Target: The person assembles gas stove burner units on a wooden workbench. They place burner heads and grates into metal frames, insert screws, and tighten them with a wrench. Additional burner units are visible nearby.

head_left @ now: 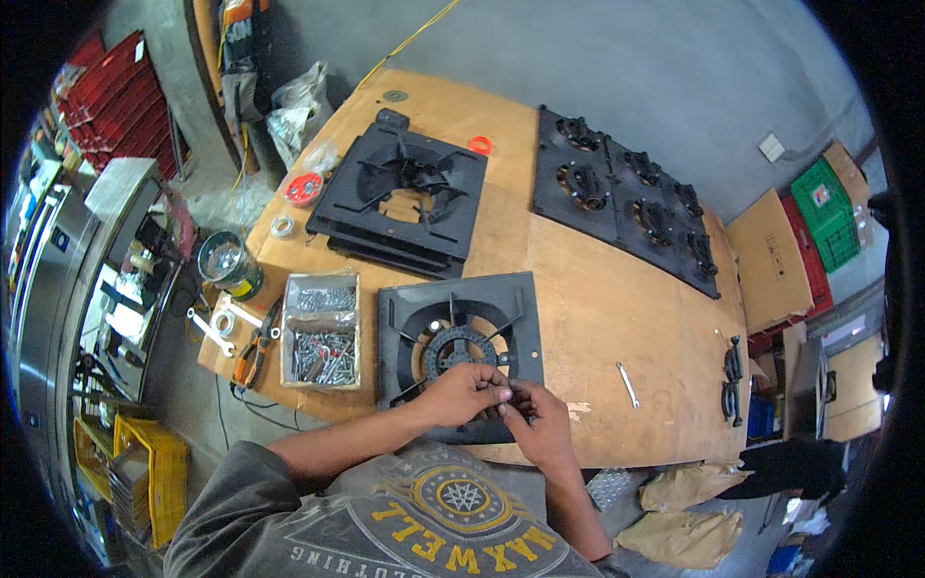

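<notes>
Both my hands meet above the near edge of a black square gas burner top (pixel 387 323). My left hand (pixel 464 395) is closed, thumb and fingers pinched together. Beside it, my right hand (pixel 536 420) is also closed in a pinch, its fingertips almost touching the left ones. Whatever sits between the fingers is too small and hidden to name. Behind the hands, a round burner head (pixel 453 349) lies in the middle of the burner top, with pan-support arms around it. To the left stands a divided box (pixel 321 329) of screws and small metal hardware.
A stack of black burner tops (pixel 453 193) stands farther back. At the far right lies a black multi-burner panel (pixel 617 193). A wrench (pixel 628 384) rests on the right side of the wooden table (pixel 588 318). Orange-handled pliers (pixel 252 356) and a bucket (pixel 229 265) are at the left.
</notes>
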`<control>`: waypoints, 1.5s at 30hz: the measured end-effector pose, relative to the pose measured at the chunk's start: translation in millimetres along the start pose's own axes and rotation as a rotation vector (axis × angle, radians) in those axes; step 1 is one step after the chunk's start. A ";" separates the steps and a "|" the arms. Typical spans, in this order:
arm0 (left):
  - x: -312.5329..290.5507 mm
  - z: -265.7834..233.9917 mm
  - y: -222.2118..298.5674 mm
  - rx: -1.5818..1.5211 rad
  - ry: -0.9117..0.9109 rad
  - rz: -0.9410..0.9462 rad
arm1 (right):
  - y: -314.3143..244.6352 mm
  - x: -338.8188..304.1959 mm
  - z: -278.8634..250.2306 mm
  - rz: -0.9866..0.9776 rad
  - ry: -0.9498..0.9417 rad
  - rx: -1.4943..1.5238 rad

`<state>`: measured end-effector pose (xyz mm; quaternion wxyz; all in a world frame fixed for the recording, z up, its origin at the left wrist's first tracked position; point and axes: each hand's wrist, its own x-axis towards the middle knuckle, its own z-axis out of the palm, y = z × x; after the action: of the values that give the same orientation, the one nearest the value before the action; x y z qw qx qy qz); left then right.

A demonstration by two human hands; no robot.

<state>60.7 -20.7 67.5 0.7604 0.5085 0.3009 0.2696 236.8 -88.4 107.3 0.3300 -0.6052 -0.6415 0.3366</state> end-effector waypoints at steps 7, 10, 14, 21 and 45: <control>8.1 3.5 -13.2 -0.062 0.002 -0.131 | 6.2 -16.5 22.8 0.204 0.296 0.366; 11.7 5.4 -14.8 -0.032 0.006 -0.051 | 16.3 -19.5 26.2 0.233 0.366 0.396; 21.9 -15.3 9.7 0.463 0.073 -0.011 | 25.2 -8.5 7.9 0.274 0.427 0.310; 36.0 -48.5 -17.8 1.274 0.045 0.356 | 137.8 38.2 -12.5 0.515 0.305 0.593; 30.6 1.9 -54.1 1.376 0.241 0.276 | 196.4 76.7 57.5 0.495 -0.108 1.257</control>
<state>88.3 -18.2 11.8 0.1872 0.8734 0.4176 0.1667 294.1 -5.7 -86.6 0.4997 -0.4098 -0.1820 0.7411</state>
